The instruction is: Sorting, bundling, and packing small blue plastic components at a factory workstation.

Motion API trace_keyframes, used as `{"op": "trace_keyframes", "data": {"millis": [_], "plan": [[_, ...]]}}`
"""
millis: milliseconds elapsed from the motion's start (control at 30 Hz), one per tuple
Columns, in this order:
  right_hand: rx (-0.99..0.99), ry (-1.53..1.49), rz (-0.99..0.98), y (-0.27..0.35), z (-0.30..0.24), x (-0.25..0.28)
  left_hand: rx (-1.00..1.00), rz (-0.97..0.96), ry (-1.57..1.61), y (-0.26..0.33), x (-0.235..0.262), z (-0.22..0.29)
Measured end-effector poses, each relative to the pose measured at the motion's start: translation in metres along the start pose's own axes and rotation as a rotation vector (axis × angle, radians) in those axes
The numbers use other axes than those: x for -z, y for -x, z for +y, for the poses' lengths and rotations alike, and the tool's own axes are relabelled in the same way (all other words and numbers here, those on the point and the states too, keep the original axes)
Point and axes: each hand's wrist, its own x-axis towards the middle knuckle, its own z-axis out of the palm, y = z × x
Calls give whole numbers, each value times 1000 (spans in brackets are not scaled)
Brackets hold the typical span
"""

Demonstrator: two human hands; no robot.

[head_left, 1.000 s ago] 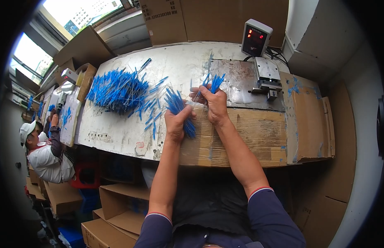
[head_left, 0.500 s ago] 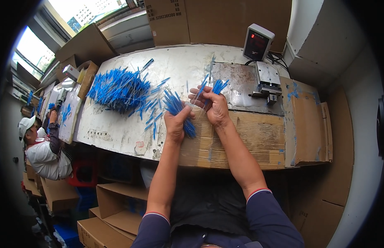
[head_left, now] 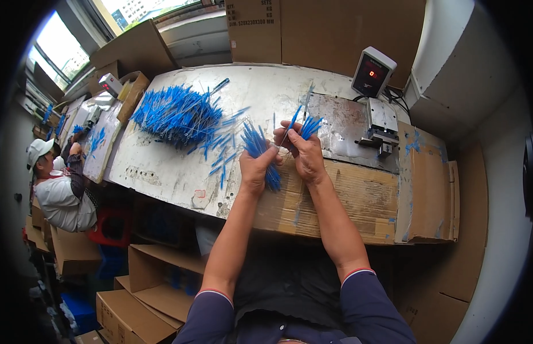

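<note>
A thick bundle of thin blue-and-clear sticks (head_left: 254, 140) is gripped in my left hand (head_left: 255, 171), its ends poking out above and below the fist. Close beside it on the right, my right hand (head_left: 308, 159) is closed on a smaller bunch of the same sticks (head_left: 311, 127), which fans out over the fingers. One more blue stick (head_left: 296, 116) stands up at the right fingertips. Both hands are over the front of the table, nearly touching. Left of them lie scattered loose sticks (head_left: 223, 155) and a large heap of blue sticks (head_left: 176, 114).
A small metal fixture (head_left: 383, 123) sits on a steel plate (head_left: 335, 123) to the right, below a display box (head_left: 372, 71). Flattened cardboard (head_left: 352, 186) covers the front edge. A co-worker (head_left: 60, 186) sits at a bench far left. Cardboard boxes (head_left: 143, 312) stand below.
My view has shifted slightly, moving the table in the picture. The right fingers have curled in more around the sticks. The red digit on the display box has changed.
</note>
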Motion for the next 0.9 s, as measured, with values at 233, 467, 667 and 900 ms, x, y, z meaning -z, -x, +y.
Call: {"op": "trace_keyframes", "data": {"millis": [233,467,667,900], "plan": [[132,-69,130,-4,7,11,5,-30,24,0,-1,0],[128,12,59,5,5,-3,-31,10,114,-2,0,0],[170,-45,212,1,10,9,-41,28,220,-3,4,-4],[424,157,354,-9,7,7,-50,22,202,-9,8,3]]}}
